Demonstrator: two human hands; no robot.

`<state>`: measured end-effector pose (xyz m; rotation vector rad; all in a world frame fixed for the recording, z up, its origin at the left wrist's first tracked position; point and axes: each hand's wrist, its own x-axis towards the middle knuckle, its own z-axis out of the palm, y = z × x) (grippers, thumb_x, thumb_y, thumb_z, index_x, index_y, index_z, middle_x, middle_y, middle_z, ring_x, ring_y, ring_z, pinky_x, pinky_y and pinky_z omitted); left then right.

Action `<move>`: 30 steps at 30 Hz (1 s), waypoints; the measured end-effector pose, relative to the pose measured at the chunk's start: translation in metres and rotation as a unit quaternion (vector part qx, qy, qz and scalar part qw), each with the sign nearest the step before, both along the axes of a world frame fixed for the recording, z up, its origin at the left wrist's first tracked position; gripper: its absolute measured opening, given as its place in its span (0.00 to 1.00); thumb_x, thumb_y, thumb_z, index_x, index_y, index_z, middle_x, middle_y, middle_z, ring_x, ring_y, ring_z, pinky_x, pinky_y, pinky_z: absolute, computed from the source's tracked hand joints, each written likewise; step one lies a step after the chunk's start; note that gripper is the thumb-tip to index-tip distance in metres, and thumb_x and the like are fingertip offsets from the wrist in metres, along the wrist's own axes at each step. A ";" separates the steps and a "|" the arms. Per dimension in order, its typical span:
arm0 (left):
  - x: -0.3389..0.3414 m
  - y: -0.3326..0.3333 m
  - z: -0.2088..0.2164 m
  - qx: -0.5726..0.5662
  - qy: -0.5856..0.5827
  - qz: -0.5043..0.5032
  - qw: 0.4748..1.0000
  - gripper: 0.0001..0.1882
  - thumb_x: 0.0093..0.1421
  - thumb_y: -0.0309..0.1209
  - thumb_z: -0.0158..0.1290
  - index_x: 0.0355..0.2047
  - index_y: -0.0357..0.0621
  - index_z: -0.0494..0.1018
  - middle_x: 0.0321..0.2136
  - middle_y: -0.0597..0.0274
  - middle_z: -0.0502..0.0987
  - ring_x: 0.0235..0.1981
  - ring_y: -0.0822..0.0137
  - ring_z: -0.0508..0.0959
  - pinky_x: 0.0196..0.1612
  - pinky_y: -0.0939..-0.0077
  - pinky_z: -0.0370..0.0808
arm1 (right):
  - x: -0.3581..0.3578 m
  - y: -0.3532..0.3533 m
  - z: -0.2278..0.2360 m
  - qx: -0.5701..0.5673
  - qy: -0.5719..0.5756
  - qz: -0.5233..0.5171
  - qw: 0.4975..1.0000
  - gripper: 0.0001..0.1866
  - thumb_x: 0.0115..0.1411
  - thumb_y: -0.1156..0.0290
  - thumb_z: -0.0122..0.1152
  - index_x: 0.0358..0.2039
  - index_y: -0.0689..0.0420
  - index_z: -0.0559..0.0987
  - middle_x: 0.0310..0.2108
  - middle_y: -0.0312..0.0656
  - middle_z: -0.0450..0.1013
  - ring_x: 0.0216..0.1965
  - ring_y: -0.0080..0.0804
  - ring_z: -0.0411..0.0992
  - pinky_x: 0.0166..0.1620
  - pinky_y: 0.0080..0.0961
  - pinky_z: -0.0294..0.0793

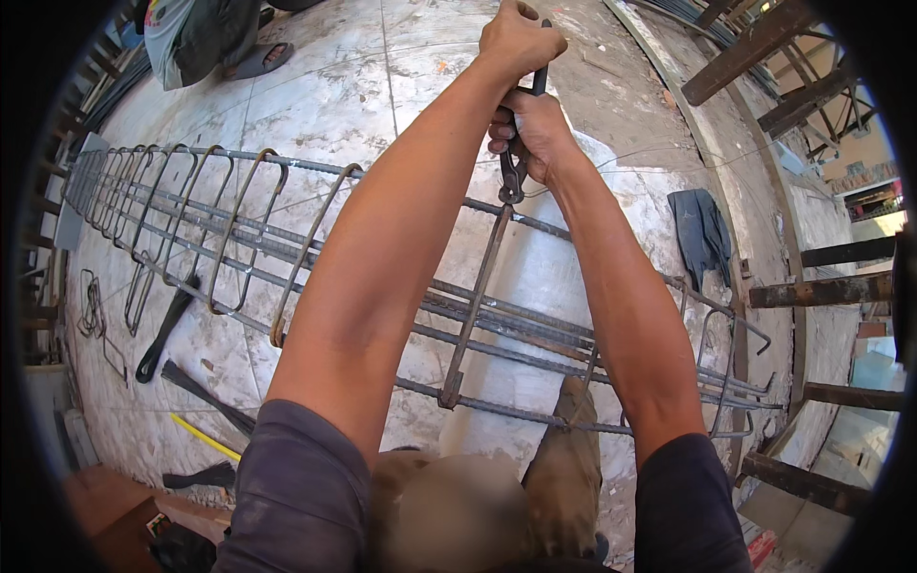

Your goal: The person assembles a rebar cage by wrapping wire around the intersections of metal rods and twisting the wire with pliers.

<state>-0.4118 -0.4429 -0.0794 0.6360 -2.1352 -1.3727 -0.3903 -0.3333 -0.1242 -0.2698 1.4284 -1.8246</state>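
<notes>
A long rebar cage (287, 258) of rusty bars and rectangular stirrups lies across the pale floor (315, 105) from far left to right. Both arms reach out over it. My left hand (517, 40) is closed around the upper handle end of a pair of dark pincers (513, 172). Just below it my right hand (535, 134) grips the same handles. The pincer jaws bite at the top of one stirrup (478, 296) where it crosses the upper bar.
Another person (205, 38) crouches at the far left. A dark cloth (702, 234) lies on the floor at right. Rusty steel posts (821, 291) line the right side. A black tool (164, 329), a yellow rod (205, 437) and wire loops (93, 310) lie at lower left.
</notes>
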 end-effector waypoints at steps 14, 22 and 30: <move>-0.014 -0.010 -0.012 0.062 -0.066 0.023 0.996 0.44 0.52 0.35 0.61 0.66 0.32 0.54 0.57 0.27 0.72 0.59 0.38 0.76 0.63 0.57 0.74 | 0.001 -0.015 -0.001 0.089 0.051 -0.022 0.995 0.09 0.67 0.72 0.56 0.31 0.64 0.76 0.21 0.39 0.69 0.18 0.28 0.65 0.22 0.32 0.66; -0.013 0.008 -0.003 0.026 -0.192 0.062 0.979 0.45 0.53 0.36 0.61 0.66 0.29 0.54 0.54 0.35 0.77 0.58 0.45 0.79 0.62 0.62 0.76 | 0.012 -0.011 0.008 0.092 0.051 -0.048 0.993 0.12 0.70 0.70 0.53 0.30 0.62 0.74 0.21 0.39 0.69 0.17 0.26 0.64 0.21 0.31 0.64; -0.020 0.003 -0.010 0.006 -0.161 0.041 0.986 0.44 0.54 0.35 0.59 0.67 0.27 0.55 0.54 0.34 0.78 0.58 0.45 0.80 0.62 0.63 0.75 | -0.007 -0.011 -0.003 0.088 0.051 -0.010 0.995 0.11 0.70 0.72 0.52 0.28 0.59 0.72 0.20 0.37 0.67 0.18 0.25 0.64 0.21 0.30 0.64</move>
